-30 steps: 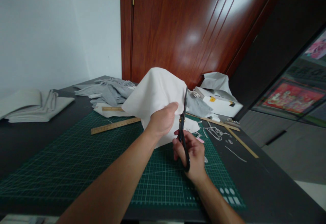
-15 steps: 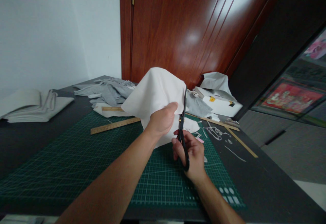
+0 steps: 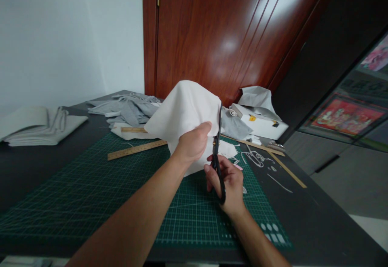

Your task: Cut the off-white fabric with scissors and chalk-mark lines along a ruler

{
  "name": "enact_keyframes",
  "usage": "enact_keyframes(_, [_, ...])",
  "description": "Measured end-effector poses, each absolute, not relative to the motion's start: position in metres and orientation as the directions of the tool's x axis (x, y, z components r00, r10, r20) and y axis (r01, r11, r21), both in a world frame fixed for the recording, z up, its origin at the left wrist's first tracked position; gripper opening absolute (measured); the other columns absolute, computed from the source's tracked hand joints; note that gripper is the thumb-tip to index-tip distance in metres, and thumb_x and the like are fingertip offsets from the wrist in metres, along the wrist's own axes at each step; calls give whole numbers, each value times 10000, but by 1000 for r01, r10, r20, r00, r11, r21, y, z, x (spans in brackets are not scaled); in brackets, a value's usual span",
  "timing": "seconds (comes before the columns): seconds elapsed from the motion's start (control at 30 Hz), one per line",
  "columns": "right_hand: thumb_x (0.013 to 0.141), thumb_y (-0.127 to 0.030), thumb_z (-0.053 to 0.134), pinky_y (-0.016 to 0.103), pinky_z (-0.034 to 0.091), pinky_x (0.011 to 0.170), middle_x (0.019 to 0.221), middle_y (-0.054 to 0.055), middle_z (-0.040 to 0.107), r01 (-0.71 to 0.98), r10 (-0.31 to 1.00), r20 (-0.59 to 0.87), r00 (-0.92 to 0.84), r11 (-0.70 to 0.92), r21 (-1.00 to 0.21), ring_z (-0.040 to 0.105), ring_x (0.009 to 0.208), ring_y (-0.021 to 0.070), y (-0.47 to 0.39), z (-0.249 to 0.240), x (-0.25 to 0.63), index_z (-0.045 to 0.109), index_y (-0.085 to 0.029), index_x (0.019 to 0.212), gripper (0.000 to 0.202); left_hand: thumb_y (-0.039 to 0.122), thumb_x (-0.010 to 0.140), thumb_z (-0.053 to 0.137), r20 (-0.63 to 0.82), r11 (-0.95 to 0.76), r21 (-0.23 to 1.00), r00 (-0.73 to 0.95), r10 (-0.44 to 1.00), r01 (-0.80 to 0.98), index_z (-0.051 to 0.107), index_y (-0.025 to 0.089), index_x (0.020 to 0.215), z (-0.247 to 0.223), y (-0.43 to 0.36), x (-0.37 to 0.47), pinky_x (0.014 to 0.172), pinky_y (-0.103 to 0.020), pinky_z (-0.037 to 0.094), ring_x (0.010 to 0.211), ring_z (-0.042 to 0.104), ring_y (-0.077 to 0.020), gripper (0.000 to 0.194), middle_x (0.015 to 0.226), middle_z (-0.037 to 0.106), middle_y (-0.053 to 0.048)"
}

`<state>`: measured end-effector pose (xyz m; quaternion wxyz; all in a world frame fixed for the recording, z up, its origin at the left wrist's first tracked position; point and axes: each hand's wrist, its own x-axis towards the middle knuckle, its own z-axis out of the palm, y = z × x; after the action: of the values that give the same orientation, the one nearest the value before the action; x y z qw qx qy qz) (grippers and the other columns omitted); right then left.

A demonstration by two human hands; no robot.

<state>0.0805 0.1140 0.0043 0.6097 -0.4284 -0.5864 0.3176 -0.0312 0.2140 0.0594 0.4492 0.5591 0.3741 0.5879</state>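
Note:
My left hand (image 3: 194, 142) grips a white cloth (image 3: 186, 107) between thumb and fingers, holding it raised above the green cutting mat (image 3: 121, 198). Black scissors (image 3: 218, 166) are in my right hand (image 3: 228, 178), with fingers and thumb around the handles. The blades point away from me and lie along the right edge of the cloth, just right of my left thumb. The cloth's lower part hangs down to the mat, and my left hand's fingertips are hidden behind it.
Wooden rulers (image 3: 136, 150) lie left and right of the cloth. Grey fabric (image 3: 130, 109) is heaped behind, folded cloth (image 3: 45, 127) sits far left. At the right are a white box (image 3: 260, 121), cords (image 3: 256, 158) and scraps. A door stands behind.

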Motion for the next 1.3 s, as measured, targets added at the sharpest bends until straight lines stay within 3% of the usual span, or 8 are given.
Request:
enact_keyframes(0.23, [846,-435,809,226,411,380,529,-87,587,107,882,446,152,434,-895,507,375,112,115,7,79,689,-208,992,296,545,894,597,284,-273,954,78,956,-126,704,233,850,56,210,-26,985,-488,557,1037,752,-364,334,800,760,-51])
enact_keyframes(0.93, [890,-422,786,228,393,392,514,-82,596,130,877,460,139,444,-886,505,381,115,114,9,80,689,-200,1009,270,528,904,595,263,-248,960,104,959,-133,649,250,757,56,209,-27,967,-483,567,999,756,-351,320,735,719,-42])
enact_keyframes(1.3, [885,-402,824,219,389,398,506,-80,593,144,878,460,135,442,-885,509,386,112,111,12,81,703,-183,1003,276,520,883,651,285,-259,942,98,954,-213,676,255,757,52,213,-28,1014,-503,544,1107,742,-391,294,758,767,-52])
